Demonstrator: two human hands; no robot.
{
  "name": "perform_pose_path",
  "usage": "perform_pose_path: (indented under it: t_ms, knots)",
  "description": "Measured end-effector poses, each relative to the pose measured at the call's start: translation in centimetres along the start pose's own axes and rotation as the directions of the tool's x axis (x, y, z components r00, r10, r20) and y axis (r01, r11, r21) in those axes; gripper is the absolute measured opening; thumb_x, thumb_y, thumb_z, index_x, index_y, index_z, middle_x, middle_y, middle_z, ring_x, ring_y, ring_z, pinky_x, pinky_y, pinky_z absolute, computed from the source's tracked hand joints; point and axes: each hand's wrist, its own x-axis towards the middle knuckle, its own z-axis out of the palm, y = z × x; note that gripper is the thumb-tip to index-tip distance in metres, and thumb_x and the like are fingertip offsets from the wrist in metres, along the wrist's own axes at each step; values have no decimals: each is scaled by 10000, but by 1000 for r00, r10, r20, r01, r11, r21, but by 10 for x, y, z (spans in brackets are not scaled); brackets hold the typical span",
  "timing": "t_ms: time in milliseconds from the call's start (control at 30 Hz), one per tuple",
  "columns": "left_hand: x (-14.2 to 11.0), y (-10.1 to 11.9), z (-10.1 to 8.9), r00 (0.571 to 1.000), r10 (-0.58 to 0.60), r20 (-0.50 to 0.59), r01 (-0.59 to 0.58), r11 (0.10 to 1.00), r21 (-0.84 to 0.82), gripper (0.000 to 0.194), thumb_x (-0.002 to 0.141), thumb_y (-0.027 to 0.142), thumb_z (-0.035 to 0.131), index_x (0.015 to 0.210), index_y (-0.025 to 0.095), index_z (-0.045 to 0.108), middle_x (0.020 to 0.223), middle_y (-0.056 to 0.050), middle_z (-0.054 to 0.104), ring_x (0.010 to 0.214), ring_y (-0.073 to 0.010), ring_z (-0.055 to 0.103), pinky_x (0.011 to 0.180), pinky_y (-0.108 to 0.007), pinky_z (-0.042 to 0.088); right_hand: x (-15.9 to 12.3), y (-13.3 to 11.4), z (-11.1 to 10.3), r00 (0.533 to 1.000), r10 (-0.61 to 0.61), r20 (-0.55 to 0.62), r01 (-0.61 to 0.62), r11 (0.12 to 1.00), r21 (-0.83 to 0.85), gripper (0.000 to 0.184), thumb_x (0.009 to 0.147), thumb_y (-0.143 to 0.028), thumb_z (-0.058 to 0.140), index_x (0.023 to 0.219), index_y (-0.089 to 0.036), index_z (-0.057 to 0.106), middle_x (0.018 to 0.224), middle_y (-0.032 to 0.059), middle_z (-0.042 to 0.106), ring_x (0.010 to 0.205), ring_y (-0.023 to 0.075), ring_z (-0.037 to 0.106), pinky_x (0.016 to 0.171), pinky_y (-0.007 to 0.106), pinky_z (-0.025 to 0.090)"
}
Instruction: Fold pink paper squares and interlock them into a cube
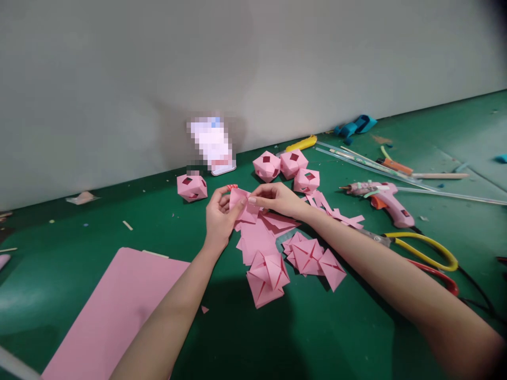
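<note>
Between my two hands is a folded pink paper square, held up over the pile. My left hand grips its left side, thumb in front and fingers behind. My right hand pinches its right edge between thumb and fingertips. Below lie loose pink paper pieces, and nearer to me several folded squares with creased flaps. More folded squares rest under my right forearm. Hollow pink paper balls with square holes stand behind my right hand, and one paper ball stands behind my left.
A phone with a blurred screen leans on the wall. To the right lie a pink glue gun, scissors, a yellow cutter, glue sticks and blue scraps. A large pink sheet lies at the left.
</note>
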Motion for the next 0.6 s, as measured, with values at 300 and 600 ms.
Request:
perform_pose_path:
  t_ms: [300, 600]
  knots:
    - [1, 2, 1, 987, 163, 3, -162, 980, 112, 374, 736, 304, 803, 1055, 190, 645, 1125, -73, 684, 1080, -197, 637, 971, -330, 486, 2, 7, -5, 995, -59, 77, 63, 997, -54, 439, 861, -577, 609, 764, -156, 690, 687, 2, 652, 657, 131, 670, 602, 227, 533]
    - [1, 2, 1, 989, 142, -45, -139, 988, 67, 365, 755, 325, 780, 1062, 181, 644, 1131, -80, 681, 1087, -208, 640, 987, -346, 477, 0, 1, -6, 994, -32, 108, 38, 998, -49, 435, 869, -567, 603, 775, -150, 685, 719, 12, 659, 688, 139, 663, 635, 239, 507]
